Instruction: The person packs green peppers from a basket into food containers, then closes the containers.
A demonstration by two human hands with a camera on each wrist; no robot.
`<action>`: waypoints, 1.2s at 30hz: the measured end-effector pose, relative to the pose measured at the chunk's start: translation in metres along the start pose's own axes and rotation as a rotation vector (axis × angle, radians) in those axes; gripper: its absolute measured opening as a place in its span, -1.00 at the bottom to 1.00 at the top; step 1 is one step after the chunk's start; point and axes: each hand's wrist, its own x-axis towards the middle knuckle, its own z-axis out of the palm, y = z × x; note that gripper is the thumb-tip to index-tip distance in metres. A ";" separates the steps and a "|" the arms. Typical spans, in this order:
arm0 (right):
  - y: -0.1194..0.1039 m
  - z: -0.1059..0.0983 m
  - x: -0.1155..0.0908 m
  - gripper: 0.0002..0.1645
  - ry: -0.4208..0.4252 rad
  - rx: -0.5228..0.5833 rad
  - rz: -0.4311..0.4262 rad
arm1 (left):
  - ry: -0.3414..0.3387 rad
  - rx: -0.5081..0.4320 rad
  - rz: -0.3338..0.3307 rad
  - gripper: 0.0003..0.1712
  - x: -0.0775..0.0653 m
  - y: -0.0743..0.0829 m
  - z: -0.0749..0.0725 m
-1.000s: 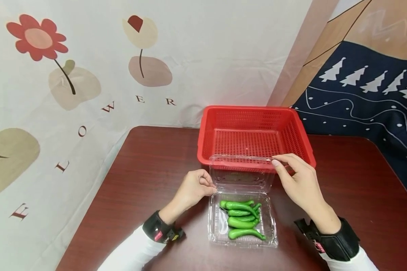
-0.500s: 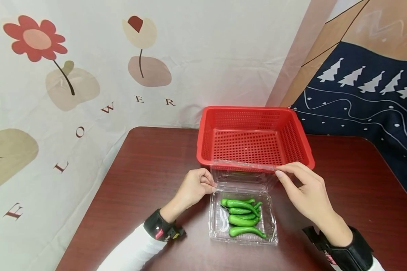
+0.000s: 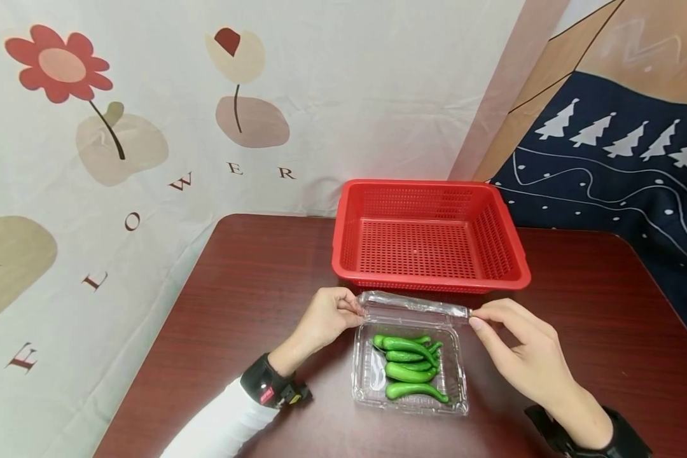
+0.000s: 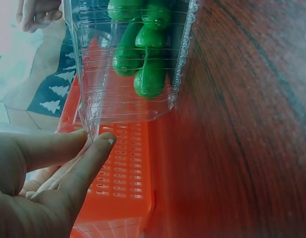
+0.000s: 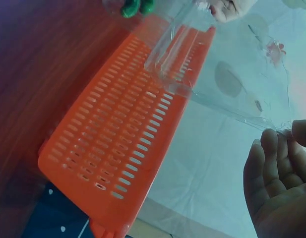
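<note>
A clear plastic clamshell box [image 3: 359, 381] lies on the table with several green chili peppers [image 3: 413, 374] in its base. Its hinged lid [image 3: 415, 304] stands raised at the far side, seen nearly edge-on from the head. At the left end of the hinge my left hand [image 3: 325, 326] pinches the plastic edge between thumb and forefinger. The right hand [image 3: 523, 348] pinches the free right corner of the lid. In the left wrist view the peppers [image 4: 152, 79] show through the ribbed plastic beyond the fingertips. The right wrist view shows the lid's corner at the right hand's fingertips.
A red perforated plastic basket [image 3: 429, 282] stands just behind the box, with nothing inside. Both rest on a dark reddish-brown table [image 3: 263, 273]. Behind it hang a white flower-print cloth [image 3: 343, 95] and a dark blue cloth [image 3: 607, 172] with white trees.
The right hand has brought the lid's free edge toward me and down, from in front of the basket to nearly above the hinge. The left hand has kept its place; box and peppers stay put.
</note>
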 end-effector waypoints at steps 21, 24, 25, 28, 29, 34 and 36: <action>-0.021 -0.006 -0.044 -0.64 -0.165 -0.093 -0.211 | 0.041 0.061 -0.017 -0.85 -0.010 -0.004 -0.001; -0.023 -0.008 -0.051 -0.62 -0.236 -0.147 -0.187 | 0.035 0.051 -0.015 -0.84 -0.012 -0.006 -0.001; -0.023 -0.008 -0.054 -0.61 -0.250 -0.159 -0.193 | 0.035 0.048 -0.019 -0.84 -0.013 -0.006 -0.002; -0.024 -0.007 -0.059 -0.61 -0.281 -0.174 -0.197 | 0.043 0.067 -0.027 -0.86 -0.017 -0.006 -0.004; -0.024 -0.007 -0.060 -0.60 -0.286 -0.177 -0.197 | 0.047 0.078 -0.029 -0.87 -0.019 -0.006 -0.005; -0.025 -0.004 -0.064 -0.59 -0.298 -0.193 -0.224 | 0.043 0.092 -0.061 -0.92 -0.033 -0.007 -0.009; -0.024 -0.003 -0.065 -0.59 -0.297 -0.191 -0.247 | 0.025 0.062 -0.081 -0.86 -0.039 -0.007 -0.010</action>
